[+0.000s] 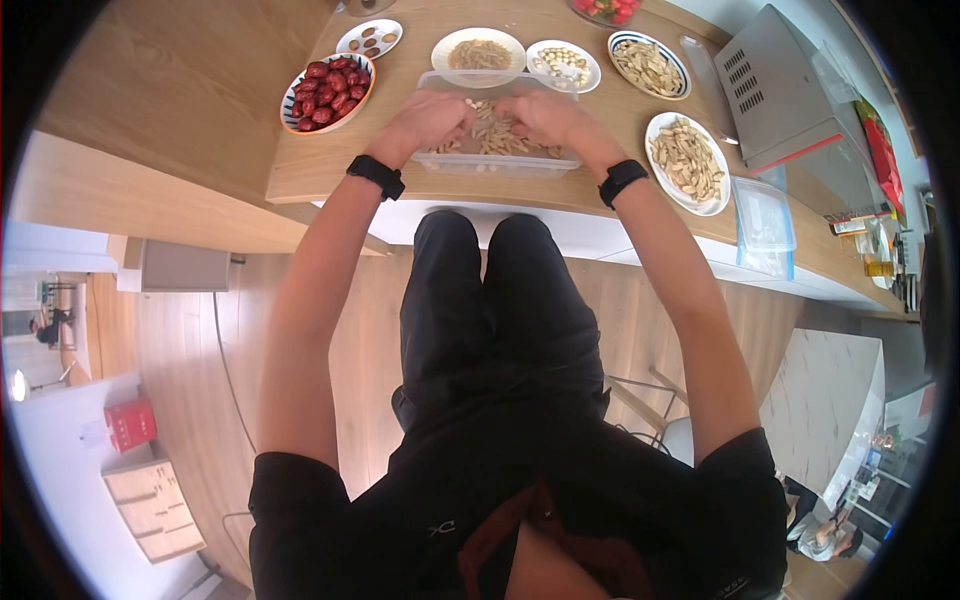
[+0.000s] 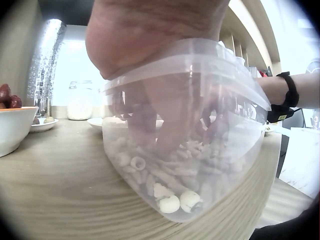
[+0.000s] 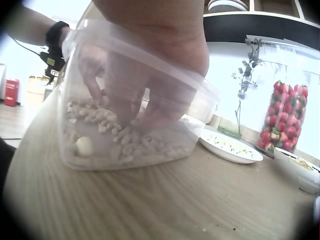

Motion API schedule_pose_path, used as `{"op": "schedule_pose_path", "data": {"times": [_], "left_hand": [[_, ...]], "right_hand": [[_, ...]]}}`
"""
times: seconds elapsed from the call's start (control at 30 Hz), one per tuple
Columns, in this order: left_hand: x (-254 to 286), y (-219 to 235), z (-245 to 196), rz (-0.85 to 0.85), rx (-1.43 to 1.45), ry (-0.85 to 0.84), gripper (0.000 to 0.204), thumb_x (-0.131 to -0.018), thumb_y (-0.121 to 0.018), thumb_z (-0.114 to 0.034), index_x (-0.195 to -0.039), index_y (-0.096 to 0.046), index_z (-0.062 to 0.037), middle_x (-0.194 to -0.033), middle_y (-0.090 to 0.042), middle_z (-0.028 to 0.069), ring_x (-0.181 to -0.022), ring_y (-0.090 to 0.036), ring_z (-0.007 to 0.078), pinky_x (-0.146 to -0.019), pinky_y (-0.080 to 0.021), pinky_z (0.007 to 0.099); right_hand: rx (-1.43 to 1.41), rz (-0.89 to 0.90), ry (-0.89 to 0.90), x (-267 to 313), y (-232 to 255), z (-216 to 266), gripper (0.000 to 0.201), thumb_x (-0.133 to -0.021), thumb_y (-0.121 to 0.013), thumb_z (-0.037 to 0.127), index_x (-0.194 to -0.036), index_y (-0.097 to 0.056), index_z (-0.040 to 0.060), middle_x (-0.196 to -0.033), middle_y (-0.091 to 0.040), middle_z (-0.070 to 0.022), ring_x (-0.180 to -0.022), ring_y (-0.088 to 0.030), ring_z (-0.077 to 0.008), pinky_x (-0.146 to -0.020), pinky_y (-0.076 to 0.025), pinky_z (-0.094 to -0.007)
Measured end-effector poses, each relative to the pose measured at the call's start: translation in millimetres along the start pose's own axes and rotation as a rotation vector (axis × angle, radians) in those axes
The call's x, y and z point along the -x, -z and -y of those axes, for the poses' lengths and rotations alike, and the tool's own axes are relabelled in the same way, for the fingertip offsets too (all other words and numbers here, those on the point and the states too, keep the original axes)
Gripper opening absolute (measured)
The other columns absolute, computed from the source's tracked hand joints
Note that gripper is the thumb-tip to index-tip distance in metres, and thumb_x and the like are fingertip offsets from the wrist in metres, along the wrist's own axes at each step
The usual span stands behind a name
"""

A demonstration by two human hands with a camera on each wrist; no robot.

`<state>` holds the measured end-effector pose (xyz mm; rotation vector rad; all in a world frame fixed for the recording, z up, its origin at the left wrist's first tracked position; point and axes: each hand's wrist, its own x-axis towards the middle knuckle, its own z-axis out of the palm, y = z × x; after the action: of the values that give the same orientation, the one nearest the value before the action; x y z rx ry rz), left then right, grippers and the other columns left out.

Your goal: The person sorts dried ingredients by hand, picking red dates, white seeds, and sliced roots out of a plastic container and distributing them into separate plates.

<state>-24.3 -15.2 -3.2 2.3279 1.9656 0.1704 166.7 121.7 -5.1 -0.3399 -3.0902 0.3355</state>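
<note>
A frosted clear plastic box (image 1: pixel 500 162) stands at the counter's front edge. Pale finger-like dried pieces (image 1: pixel 495 132) cover its floor, with some round cream-white seeds (image 2: pixel 170 204) in a corner. My left hand (image 1: pixel 432 120) reaches in over the left side, fingers pointing down among the pieces. From the right side my right hand (image 1: pixel 548 115) does the same, and its fingertips touch the pieces in the right wrist view. The cloudy wall blurs both sets of fingertips. A black band circles each wrist.
Left of the box are a bowl of red dates (image 1: pixel 328 95) and a small plate of round slices (image 1: pixel 370 40). Behind it sit a plate of thin shreds (image 1: pixel 480 35) and a plate of cream seeds (image 1: pixel 563 85). Dishes of pale slices (image 1: pixel 690 205), (image 1: pixel 650 98) stand right.
</note>
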Motion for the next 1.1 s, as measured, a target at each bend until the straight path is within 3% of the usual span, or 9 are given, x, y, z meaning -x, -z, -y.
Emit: {"op": "schedule_pose_path", "data": {"times": [0.1,0.3,0.5,0.77,0.93,1.1], "left_hand": [[1.4,-0.6,-0.1,-0.022,0.035,-0.001,0.009,-0.075,-0.066,-0.009,-0.083,-0.063,-0.0101,-0.085,-0.063,0.0089,-0.089,-0.062,0.0317,-0.073,-0.048,0.0431],[0.6,-1.3,-1.8,-0.073,0.014,-0.022,0.008,-0.074,-0.066,-0.007,-0.079,-0.061,-0.01,-0.083,-0.063,0.0099,-0.084,-0.062,0.0331,-0.07,-0.048,0.0427],[1.1,1.6,-1.4,-0.02,-0.063,-0.036,0.009,-0.074,-0.066,-0.007,-0.078,-0.059,-0.0085,-0.082,-0.062,0.0108,-0.084,-0.062,0.0344,-0.069,-0.048,0.0432],[0.5,-6.2,1.1,-0.12,0.009,-0.017,0.013,-0.074,-0.066,-0.006,-0.086,-0.061,-0.0077,-0.088,-0.064,0.011,-0.088,-0.063,0.0345,-0.073,-0.049,0.0443],[1.2,-2.6,0.5,-0.039,-0.014,-0.026,0.021,-0.076,-0.071,-0.006,-0.096,-0.066,-0.0102,-0.093,-0.066,0.0098,-0.095,-0.064,0.0324,-0.078,-0.05,0.042],[1.0,-0.2,-3.9,0.025,0.076,0.041,0.018,-0.076,-0.071,-0.006,-0.093,-0.066,-0.0101,-0.092,-0.066,0.0087,-0.094,-0.063,0.0315,-0.077,-0.049,0.0418]], "right_hand": [[-0.014,0.043,-0.042,0.4,1.5,3.6,0.029,-0.082,-0.067,0.014,-0.111,-0.062,0.0147,-0.108,-0.061,-0.01,-0.099,-0.062,-0.033,-0.083,-0.05,-0.0455],[0.004,-0.042,0.07,0.4,-3.4,-0.5,0.023,-0.083,-0.066,0.012,-0.106,-0.062,0.0166,-0.106,-0.059,-0.0095,-0.1,-0.061,-0.0334,-0.081,-0.049,-0.045],[-0.027,0.023,0.031,-1.1,-1.3,-0.2,0.012,-0.082,-0.065,0.01,-0.092,-0.059,0.0099,-0.097,-0.057,-0.0107,-0.096,-0.06,-0.0344,-0.077,-0.047,-0.0458],[-0.063,-0.056,0.02,-3.1,-4.0,-2.1,0.01,-0.083,-0.059,0.012,-0.093,-0.06,0.0087,-0.093,-0.067,-0.0141,-0.089,-0.064,-0.0349,-0.075,-0.049,-0.0463],[-0.088,-0.107,0.021,1.2,0.5,1.9,0.011,-0.084,-0.059,0.013,-0.094,-0.059,0.0085,-0.094,-0.066,-0.0138,-0.091,-0.063,-0.035,-0.076,-0.049,-0.0462],[-0.1,-0.137,0.044,1.1,0.1,0.8,0.01,-0.084,-0.059,0.011,-0.093,-0.056,0.0075,-0.09,-0.064,-0.0135,-0.086,-0.062,-0.0358,-0.073,-0.047,-0.0457]]}}
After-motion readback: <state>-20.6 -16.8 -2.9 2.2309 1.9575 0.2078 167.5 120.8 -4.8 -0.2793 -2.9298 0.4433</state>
